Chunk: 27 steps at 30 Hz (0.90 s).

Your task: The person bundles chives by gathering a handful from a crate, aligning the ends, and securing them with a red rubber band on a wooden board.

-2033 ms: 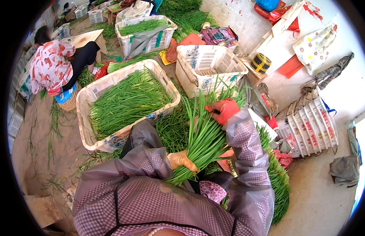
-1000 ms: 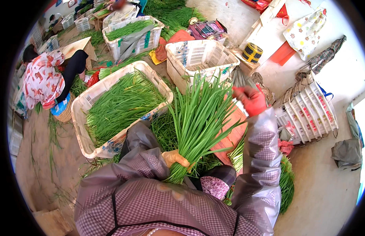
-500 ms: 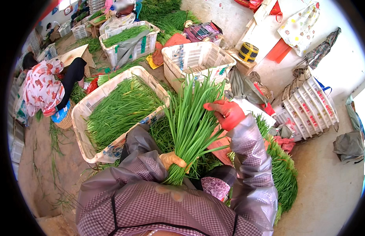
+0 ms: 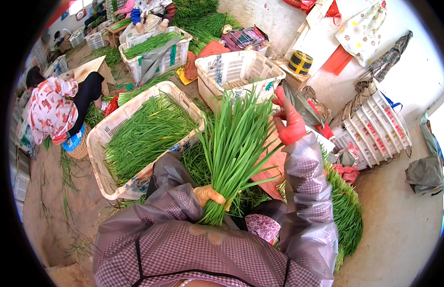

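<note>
1. Risk: long leaves of the green bundle (image 4: 235, 136) could splay or slip out; probable cause, support only near the base.
2. Left hand (image 4: 209, 195): clamped round the lower stalks; leaves fan out above the grip, stalk ends below.
3. Right hand (image 4: 290, 122): beside upper leaves, one finger raised; cannot tell whether it pinches any.

Unreadable red print (image 4: 392, 117) on crates (image 4: 370, 128)

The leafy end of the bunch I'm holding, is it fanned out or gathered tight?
Fanned out: the green bunch is narrow at the left hand and widens toward its far end.
</note>
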### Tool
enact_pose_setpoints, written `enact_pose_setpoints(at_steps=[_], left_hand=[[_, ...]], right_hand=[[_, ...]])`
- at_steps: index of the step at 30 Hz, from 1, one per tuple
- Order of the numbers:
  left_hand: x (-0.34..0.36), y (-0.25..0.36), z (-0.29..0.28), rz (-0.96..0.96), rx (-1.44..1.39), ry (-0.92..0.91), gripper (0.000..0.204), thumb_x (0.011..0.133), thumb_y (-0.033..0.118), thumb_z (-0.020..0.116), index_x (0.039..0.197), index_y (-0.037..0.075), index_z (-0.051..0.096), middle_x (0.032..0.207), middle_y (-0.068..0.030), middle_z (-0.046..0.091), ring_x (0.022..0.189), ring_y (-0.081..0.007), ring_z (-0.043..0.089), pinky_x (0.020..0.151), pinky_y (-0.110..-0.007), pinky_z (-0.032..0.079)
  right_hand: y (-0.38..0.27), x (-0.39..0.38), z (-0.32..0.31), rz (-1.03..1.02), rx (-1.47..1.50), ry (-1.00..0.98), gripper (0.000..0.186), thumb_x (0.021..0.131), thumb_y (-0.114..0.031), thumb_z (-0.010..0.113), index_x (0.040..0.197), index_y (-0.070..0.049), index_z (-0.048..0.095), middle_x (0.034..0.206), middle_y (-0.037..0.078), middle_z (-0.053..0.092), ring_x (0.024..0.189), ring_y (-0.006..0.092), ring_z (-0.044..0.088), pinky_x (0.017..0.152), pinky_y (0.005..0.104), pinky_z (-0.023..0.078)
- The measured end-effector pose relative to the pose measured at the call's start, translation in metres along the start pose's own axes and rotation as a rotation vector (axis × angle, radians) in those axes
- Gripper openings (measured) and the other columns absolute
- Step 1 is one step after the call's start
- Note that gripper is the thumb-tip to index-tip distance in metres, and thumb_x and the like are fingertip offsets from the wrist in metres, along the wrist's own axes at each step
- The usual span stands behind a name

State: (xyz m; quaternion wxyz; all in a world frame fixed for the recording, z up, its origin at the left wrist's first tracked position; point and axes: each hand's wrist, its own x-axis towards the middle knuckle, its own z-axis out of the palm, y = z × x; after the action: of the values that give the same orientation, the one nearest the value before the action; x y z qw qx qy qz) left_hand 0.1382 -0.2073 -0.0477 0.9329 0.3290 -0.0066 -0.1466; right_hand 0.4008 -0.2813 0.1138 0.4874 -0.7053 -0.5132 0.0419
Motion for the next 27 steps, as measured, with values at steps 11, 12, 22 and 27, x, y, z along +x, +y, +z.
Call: enact_pose_setpoints(at_steps=[11,12,22,27], left_hand=[[0.001,-0.001,-0.002,-0.003,-0.055,-0.05,0.081,0.067,0.028,0.074,0.135,-0.001,0.041,0.087,-0.0116,0.062,0.079,-0.0237,0.06,0.074,-0.037,0.05],[0.001,0.0,-0.002,-0.002,-0.06,-0.051,0.082,0.067,0.028,0.074,0.135,-0.001,0.04,0.087,-0.0116,0.062,0.08,-0.0236,0.06,0.074,-0.037,0.05],[0.002,0.0,0.004,-0.009,-0.056,-0.049,0.079,0.066,0.027,0.075,0.132,0.0,0.043,0.088,-0.0118,0.061,0.079,-0.0231,0.06,0.075,-0.037,0.05],[0.005,-0.005,-0.006,0.006,-0.079,-0.101,0.076,0.067,0.026,0.076,0.132,0.0,0.044,0.087,-0.0114,0.06,0.078,-0.0225,0.06,0.075,-0.037,0.049]], right_hand=[[0.015,-0.006,-0.051,-0.233,-0.514,0.097,0.034,0.079,-0.004,0.06,0.111,-0.014,0.064,0.098,0.011,0.068,0.087,0.032,0.064,0.086,0.0405,0.048],[0.003,-0.008,-0.043,-0.259,-0.455,0.031,0.036,0.079,-0.001,0.06,0.113,-0.012,0.063,0.099,0.013,0.068,0.089,0.0324,0.064,0.085,0.0393,0.048],[0.028,-0.021,-0.011,-0.167,-0.555,-0.236,0.037,0.082,0.004,0.058,0.116,-0.01,0.062,0.095,0.013,0.068,0.079,0.0311,0.066,0.069,0.0348,0.051],[0.016,-0.014,-0.009,-0.182,-0.572,-0.314,0.028,0.081,-0.003,0.061,0.106,-0.012,0.069,0.089,0.011,0.069,0.074,0.0288,0.066,0.066,0.0356,0.051]])
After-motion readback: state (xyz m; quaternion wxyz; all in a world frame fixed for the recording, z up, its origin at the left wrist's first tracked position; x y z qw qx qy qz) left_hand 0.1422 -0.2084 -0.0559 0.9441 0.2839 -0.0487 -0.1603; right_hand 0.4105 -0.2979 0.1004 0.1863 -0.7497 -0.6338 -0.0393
